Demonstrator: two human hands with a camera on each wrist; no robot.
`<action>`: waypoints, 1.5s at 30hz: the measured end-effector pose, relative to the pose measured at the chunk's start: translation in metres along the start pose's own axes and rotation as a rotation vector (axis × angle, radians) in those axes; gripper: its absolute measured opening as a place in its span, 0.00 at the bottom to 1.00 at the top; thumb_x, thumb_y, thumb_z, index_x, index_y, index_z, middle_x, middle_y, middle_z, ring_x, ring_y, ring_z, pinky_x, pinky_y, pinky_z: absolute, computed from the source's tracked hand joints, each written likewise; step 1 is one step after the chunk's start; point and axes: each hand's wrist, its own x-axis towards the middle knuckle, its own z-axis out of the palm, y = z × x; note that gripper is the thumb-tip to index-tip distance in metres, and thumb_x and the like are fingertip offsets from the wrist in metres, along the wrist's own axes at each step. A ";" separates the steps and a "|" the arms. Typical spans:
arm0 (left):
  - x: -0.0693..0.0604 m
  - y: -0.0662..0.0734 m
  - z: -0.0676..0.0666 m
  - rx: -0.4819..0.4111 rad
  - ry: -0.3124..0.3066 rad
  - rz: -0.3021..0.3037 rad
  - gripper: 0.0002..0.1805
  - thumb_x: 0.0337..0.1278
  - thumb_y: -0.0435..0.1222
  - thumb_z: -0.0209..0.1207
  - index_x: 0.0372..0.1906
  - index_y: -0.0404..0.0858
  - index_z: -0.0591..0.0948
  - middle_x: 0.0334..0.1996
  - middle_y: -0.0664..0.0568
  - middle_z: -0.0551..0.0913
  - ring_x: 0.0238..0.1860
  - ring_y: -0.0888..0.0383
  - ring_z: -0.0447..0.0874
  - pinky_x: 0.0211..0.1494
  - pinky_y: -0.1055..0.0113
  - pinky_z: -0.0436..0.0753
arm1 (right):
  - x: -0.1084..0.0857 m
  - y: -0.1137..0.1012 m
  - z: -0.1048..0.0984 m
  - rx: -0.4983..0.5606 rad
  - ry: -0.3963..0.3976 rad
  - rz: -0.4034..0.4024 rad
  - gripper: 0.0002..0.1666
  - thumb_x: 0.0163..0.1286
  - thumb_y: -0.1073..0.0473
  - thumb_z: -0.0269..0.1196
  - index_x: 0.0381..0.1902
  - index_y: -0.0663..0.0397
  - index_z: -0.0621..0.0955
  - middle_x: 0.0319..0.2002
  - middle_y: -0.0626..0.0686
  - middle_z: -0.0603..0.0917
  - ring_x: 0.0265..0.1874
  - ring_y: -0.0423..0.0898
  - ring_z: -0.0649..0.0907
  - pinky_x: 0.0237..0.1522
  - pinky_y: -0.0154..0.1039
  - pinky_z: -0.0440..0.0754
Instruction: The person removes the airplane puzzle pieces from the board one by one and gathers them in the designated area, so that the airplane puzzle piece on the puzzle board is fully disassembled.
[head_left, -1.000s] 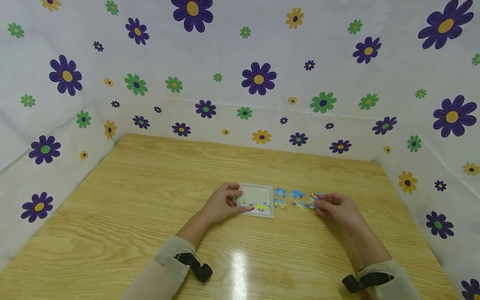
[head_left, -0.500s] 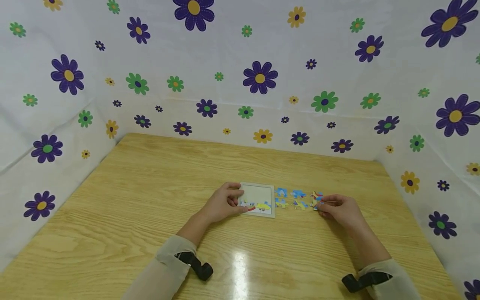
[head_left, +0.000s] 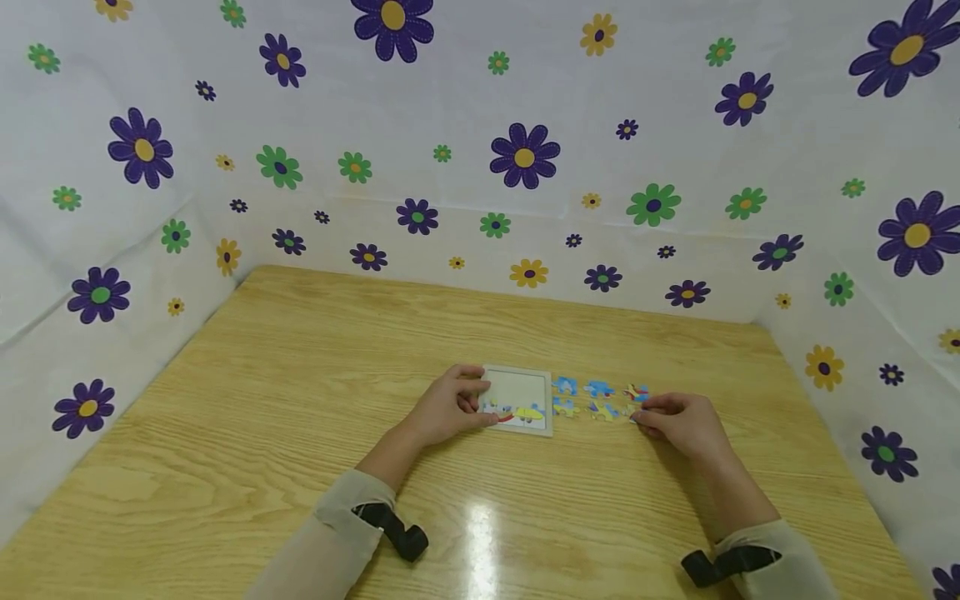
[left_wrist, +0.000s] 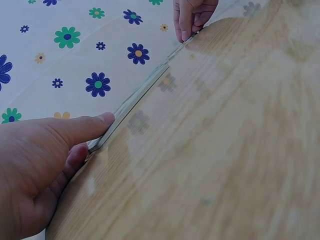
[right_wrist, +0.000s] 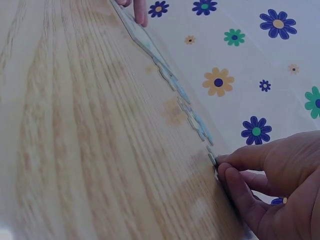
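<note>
A square jigsaw tray (head_left: 517,375) with a pale rim lies flat on the table, with a strip of picture pieces (head_left: 528,413) along its near side. My left hand (head_left: 447,407) holds the tray's left edge, thumb on the near corner and fingers at the far side; in the left wrist view the thumb lies on the rim (left_wrist: 135,99). Right of the tray, loose jigsaw pieces (head_left: 599,388) lie in two rows, mostly blue behind and yellow in front. My right hand (head_left: 686,423) pinches the front-row end piece (head_left: 634,413), mostly hidden under its fingertips.
The wood-grain table (head_left: 300,375) reaches to a white flowered cloth (head_left: 420,108) at the back and both sides. Each sleeve cuff carries a black strapped device, one by the left wrist (head_left: 405,540) and one by the right (head_left: 705,569).
My right hand's fingertips have drawn slightly down from the far end piece, which shows more fully now. The left hand keeps its place on the tray. The head view has shifted slightly.
</note>
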 end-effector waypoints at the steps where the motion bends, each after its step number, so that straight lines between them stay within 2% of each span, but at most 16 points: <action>1: 0.000 0.000 0.000 0.004 0.000 0.000 0.35 0.52 0.39 0.74 0.65 0.33 0.76 0.60 0.48 0.76 0.36 0.61 0.76 0.41 0.73 0.78 | 0.000 0.000 0.000 -0.001 -0.001 0.002 0.21 0.65 0.63 0.69 0.51 0.74 0.80 0.35 0.49 0.85 0.30 0.34 0.84 0.34 0.30 0.85; 8: -0.001 0.001 0.000 0.012 0.013 -0.007 0.37 0.52 0.39 0.74 0.66 0.32 0.75 0.58 0.46 0.77 0.36 0.61 0.76 0.40 0.73 0.78 | 0.001 -0.001 -0.001 0.015 -0.022 -0.015 0.23 0.66 0.64 0.69 0.53 0.76 0.78 0.34 0.48 0.86 0.30 0.34 0.85 0.35 0.31 0.86; 13: -0.001 0.003 0.001 0.012 0.016 -0.021 0.33 0.51 0.39 0.74 0.63 0.31 0.79 0.66 0.48 0.72 0.37 0.61 0.76 0.41 0.75 0.78 | -0.001 -0.003 0.000 0.005 -0.011 -0.027 0.24 0.66 0.63 0.69 0.54 0.75 0.78 0.34 0.47 0.87 0.30 0.33 0.85 0.36 0.30 0.85; 17: -0.002 0.004 0.001 0.023 0.021 -0.004 0.32 0.51 0.38 0.74 0.62 0.30 0.79 0.67 0.46 0.71 0.38 0.61 0.76 0.41 0.75 0.78 | -0.002 -0.007 0.002 -0.017 -0.010 -0.056 0.26 0.65 0.61 0.70 0.55 0.74 0.79 0.36 0.50 0.88 0.30 0.31 0.84 0.35 0.29 0.85; 24: -0.002 0.003 0.000 -0.010 0.010 -0.004 0.36 0.50 0.39 0.75 0.65 0.31 0.76 0.60 0.45 0.76 0.36 0.61 0.76 0.40 0.74 0.78 | -0.005 -0.012 0.008 -0.015 -0.036 -0.055 0.27 0.66 0.59 0.69 0.57 0.72 0.79 0.53 0.64 0.84 0.33 0.32 0.84 0.38 0.31 0.86; 26: -0.001 0.003 0.000 -0.012 0.006 -0.003 0.37 0.50 0.39 0.75 0.66 0.32 0.75 0.59 0.46 0.77 0.36 0.61 0.76 0.40 0.73 0.78 | -0.006 -0.014 0.010 -0.008 -0.043 -0.058 0.27 0.66 0.60 0.69 0.57 0.73 0.79 0.54 0.65 0.83 0.33 0.33 0.84 0.39 0.32 0.86; 30: -0.001 0.002 -0.001 -0.011 0.006 0.007 0.38 0.50 0.39 0.75 0.66 0.32 0.73 0.53 0.45 0.79 0.35 0.61 0.76 0.40 0.73 0.78 | -0.006 -0.017 0.013 0.003 -0.059 -0.065 0.26 0.67 0.59 0.69 0.57 0.73 0.79 0.51 0.62 0.84 0.34 0.34 0.85 0.40 0.32 0.86; 33: -0.002 0.002 -0.001 -0.009 0.010 0.005 0.37 0.50 0.39 0.75 0.66 0.32 0.75 0.56 0.46 0.78 0.35 0.61 0.76 0.40 0.73 0.79 | -0.006 -0.018 0.018 0.025 -0.083 -0.081 0.26 0.67 0.59 0.68 0.57 0.73 0.79 0.50 0.61 0.85 0.35 0.35 0.86 0.41 0.32 0.86; 38: -0.002 0.001 -0.001 0.012 0.006 0.004 0.35 0.49 0.39 0.75 0.63 0.31 0.78 0.67 0.47 0.71 0.37 0.62 0.76 0.40 0.74 0.78 | -0.005 -0.023 0.024 0.066 -0.121 -0.094 0.25 0.68 0.61 0.68 0.56 0.73 0.79 0.47 0.60 0.85 0.36 0.38 0.87 0.42 0.34 0.86; 45: -0.003 0.002 -0.001 0.012 0.004 0.009 0.36 0.49 0.39 0.76 0.63 0.31 0.78 0.68 0.46 0.69 0.37 0.62 0.75 0.40 0.74 0.78 | -0.002 -0.033 0.028 0.070 -0.148 -0.091 0.26 0.70 0.60 0.66 0.60 0.72 0.77 0.48 0.60 0.84 0.39 0.41 0.87 0.45 0.34 0.86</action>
